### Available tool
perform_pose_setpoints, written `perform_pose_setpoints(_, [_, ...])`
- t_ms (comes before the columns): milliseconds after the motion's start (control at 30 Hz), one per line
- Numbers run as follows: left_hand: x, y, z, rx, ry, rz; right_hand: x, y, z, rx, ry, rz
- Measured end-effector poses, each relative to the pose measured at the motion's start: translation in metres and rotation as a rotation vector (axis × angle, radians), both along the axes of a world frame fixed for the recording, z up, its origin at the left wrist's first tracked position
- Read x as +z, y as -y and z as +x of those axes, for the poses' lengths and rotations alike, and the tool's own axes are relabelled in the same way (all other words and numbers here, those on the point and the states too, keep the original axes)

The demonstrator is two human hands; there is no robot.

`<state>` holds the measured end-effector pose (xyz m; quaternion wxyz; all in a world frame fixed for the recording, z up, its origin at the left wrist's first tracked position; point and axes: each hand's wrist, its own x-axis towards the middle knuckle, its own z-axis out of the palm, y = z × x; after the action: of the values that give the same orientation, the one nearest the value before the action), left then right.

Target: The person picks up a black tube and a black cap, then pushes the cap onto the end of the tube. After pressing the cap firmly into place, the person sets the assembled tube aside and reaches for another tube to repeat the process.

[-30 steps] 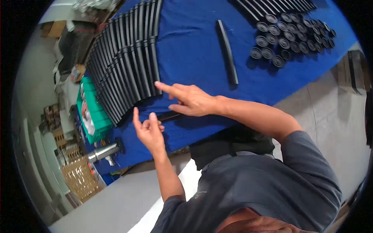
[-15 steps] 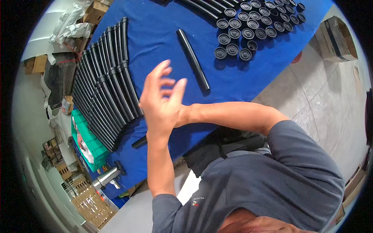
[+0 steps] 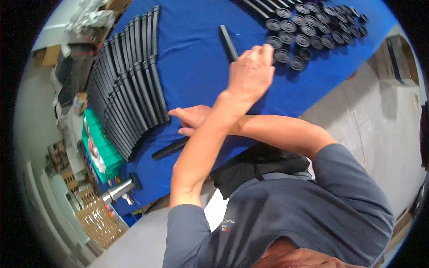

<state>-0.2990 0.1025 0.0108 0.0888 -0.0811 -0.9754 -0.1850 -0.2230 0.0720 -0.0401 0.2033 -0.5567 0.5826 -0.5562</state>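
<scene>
My left hand (image 3: 252, 73) reaches across my right forearm, its fingers curled downward beside the nearest round black caps (image 3: 281, 56). Its fingertips are hidden, so I cannot make out what they hold. A loose black tube (image 3: 228, 42) runs partly out of sight under this hand. Lower down, my right hand (image 3: 192, 117) is open, with fingers stretched toward the near ends of a row of black tubes (image 3: 143, 89). Another short black tube (image 3: 167, 149) lies below the right hand, partly covered by my left forearm.
A blue cloth (image 3: 192, 49) covers the table. At its left edge are a green bin (image 3: 105, 156) and a silver cylindrical tool (image 3: 119, 190). More black tubes (image 3: 254, 6) lie behind the caps. A cardboard box (image 3: 395, 60) stands on the floor at right.
My left hand has moved up and right, from above the table's middle to the caps. My right hand, formerly hidden behind it, now shows near the tube row. The view has shifted slightly.
</scene>
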Motion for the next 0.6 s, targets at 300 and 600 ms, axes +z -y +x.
perform_pose_setpoints(300, [0.049,0.051,0.042,0.242,-0.098,0.083,-0.012,0.001,0.005,0.104,0.140,-0.114])
perform_pose_setpoints(600, [0.016,0.173,0.086,0.527,0.022,0.017,0.013,-0.003,0.000,0.094,-0.099,0.088])
